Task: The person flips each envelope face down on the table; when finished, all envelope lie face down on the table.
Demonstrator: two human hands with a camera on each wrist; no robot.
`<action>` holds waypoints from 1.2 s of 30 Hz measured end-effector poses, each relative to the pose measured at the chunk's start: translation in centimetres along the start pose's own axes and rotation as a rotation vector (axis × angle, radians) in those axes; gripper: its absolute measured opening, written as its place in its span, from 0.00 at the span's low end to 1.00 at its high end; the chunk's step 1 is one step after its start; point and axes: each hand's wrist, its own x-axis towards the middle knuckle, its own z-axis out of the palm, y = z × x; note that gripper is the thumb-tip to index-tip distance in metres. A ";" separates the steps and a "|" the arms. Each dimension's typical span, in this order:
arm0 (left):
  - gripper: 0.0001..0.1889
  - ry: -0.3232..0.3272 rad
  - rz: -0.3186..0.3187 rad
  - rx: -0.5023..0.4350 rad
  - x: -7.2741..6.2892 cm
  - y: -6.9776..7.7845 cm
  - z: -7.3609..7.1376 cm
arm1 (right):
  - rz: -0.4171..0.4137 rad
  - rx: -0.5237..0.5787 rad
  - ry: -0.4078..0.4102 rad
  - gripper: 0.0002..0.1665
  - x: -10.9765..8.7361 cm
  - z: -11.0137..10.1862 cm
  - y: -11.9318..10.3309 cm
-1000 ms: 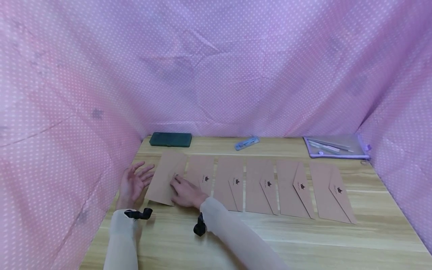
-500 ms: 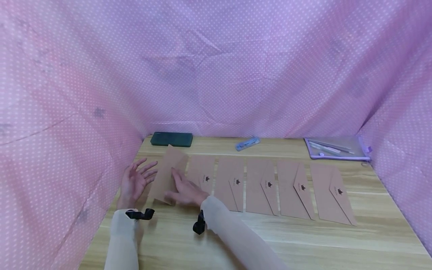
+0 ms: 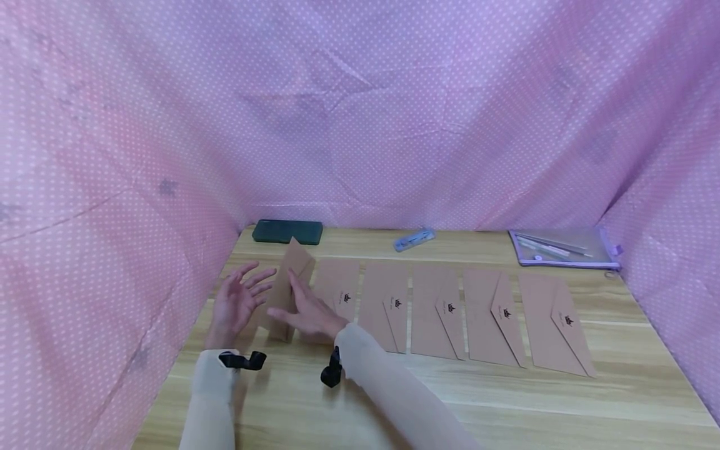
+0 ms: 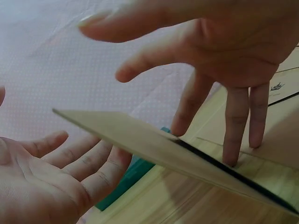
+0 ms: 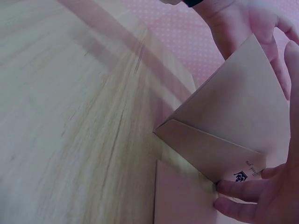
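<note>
A brown kraft-paper envelope [image 3: 282, 289] stands tilted on its long flap-side edge at the left end of a row. Behind it, my right hand [image 3: 310, 314] has its fingers straight and spread. In the left wrist view, one of its fingertips touches the envelope's lower edge, others reach down to the table, and the thumb is free. My left hand [image 3: 236, 307] faces it with the palm turned up and fingers relaxed, close to the envelope's left face and holding nothing. In the right wrist view, the pointed flap [image 5: 210, 147] shows a crown print beside my right fingertips.
Several similar envelopes [image 3: 435, 319] lie flat in a row to the right, flaps rightward. Along the back of the wooden table [image 3: 450, 400] are a dark green case [image 3: 288, 232], a blue item [image 3: 414, 240] and a clear zip pouch [image 3: 565, 247] with pens. Pink dotted cloth surrounds it.
The leftmost envelope has been tipped from nearly flat to steeply tilted, its left side rising. My right fingers have straightened and spread behind it. My left hand has moved slightly right.
</note>
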 end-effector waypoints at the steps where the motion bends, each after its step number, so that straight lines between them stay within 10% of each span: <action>1: 0.30 -0.004 -0.001 0.000 0.1 -0.1 0.1 | 0.004 0.006 0.001 0.56 0.0 0.0 0.0; 20: 0.26 -0.046 -0.052 0.035 0.9 -2.2 -0.3 | 0.076 -0.011 0.092 0.47 1.0 -0.2 -0.5; 30: 0.28 0.114 -0.245 0.157 0.8 -2.6 -1.3 | 0.078 0.004 0.115 0.47 1.4 0.0 -0.4; 36: 0.27 0.083 -0.311 0.121 1.1 -2.7 -1.6 | 0.032 0.049 0.145 0.48 1.3 0.0 -0.3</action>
